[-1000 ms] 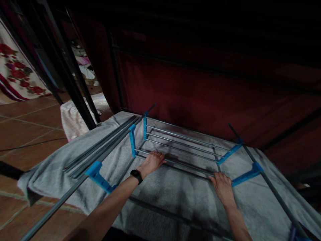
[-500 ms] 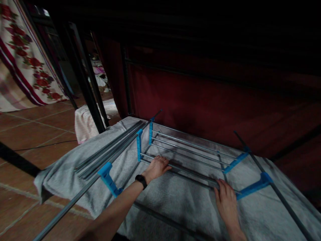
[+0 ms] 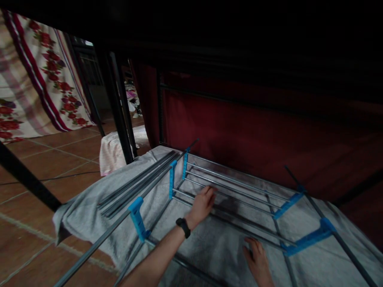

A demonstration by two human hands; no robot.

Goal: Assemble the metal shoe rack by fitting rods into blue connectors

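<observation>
Drying rack (image 3: 233, 187) lies flat on the grey towel (image 3: 89, 207), folding in hand. Your left hand (image 3: 203, 203) presses open-palmed on its middle rails; right hand (image 3: 257, 259) rests released below. Next: you need a firm grip on a rail

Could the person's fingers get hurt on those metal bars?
Maybe. The left hand lies across the rods of the rack, so fingers could get pinched if the frame folds or slides. The loose poles lie near the edge of the grey cloth and might roll off onto the tiles. It is also dark, so the right hand, flat on the cloth, could bump a blue bracket.
</observation>
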